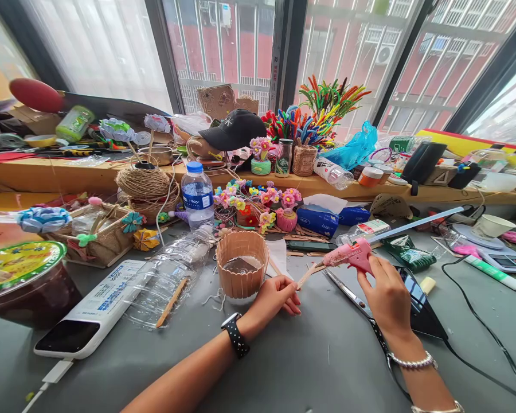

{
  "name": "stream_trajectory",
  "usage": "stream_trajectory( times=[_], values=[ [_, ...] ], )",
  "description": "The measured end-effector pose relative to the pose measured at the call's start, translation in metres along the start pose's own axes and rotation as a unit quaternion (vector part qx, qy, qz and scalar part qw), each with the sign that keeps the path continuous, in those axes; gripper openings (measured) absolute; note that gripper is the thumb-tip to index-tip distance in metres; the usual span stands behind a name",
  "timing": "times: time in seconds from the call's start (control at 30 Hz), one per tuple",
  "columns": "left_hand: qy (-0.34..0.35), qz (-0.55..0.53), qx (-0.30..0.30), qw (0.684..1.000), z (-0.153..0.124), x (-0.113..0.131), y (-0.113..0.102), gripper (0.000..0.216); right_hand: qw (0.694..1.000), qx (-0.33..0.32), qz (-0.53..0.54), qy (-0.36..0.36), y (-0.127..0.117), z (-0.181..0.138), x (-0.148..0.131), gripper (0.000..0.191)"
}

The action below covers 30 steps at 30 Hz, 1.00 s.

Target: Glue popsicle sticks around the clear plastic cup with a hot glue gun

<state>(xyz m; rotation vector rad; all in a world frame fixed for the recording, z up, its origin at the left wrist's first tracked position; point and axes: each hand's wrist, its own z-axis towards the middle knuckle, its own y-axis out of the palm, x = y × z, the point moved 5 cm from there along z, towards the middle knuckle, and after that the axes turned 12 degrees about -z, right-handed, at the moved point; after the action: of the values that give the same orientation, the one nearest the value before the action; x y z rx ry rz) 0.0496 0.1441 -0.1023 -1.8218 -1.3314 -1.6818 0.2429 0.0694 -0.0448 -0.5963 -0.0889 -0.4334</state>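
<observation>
Reaches in from the bottom edge, nearest the camera, with left forearm (189, 370) and right forearm (423, 384) over the grey tabletop (296, 376). Wears a dotted black watch strap (237, 337) on the left wrist and a beaded bracelet (414, 364) on the right. Pinches a thin wooden stick (308, 277) in the fingertips of the left hand (270, 304). Grips a pink glue gun (356, 254) in the right hand (387, 292), fingers curled round the handle, with a long pale glue stick (419, 223) jutting from its back. Holds the nozzle close by the far end of the wooden stick, between the two hands; cannot tell whether touching. Has a round container of wooden slats (241, 278) standing upright just beyond the left hand and to its left, well apart from the right. Has scissors (372, 321) lying just left of the right hand. Farther left, has a clear plastic bottle (155, 292) on its side and a white power bank (94, 310).
</observation>
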Motion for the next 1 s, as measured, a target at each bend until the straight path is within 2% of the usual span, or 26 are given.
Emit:
stream_trajectory(
  times=[0.47,1.0],
  values=[
    [-0.004,0.000,0.003,1.000,-0.0006,0.0017,0.0005,0.031,0.999,0.030,0.021,-0.023,-0.0059,0.0012,-0.0056,0.025],
    [-0.004,0.003,0.007,1.000,-0.0004,0.0005,-0.0005,0.035,0.999,0.027,0.013,-0.010,-0.0061,0.0016,-0.0022,0.026]
  ],
)
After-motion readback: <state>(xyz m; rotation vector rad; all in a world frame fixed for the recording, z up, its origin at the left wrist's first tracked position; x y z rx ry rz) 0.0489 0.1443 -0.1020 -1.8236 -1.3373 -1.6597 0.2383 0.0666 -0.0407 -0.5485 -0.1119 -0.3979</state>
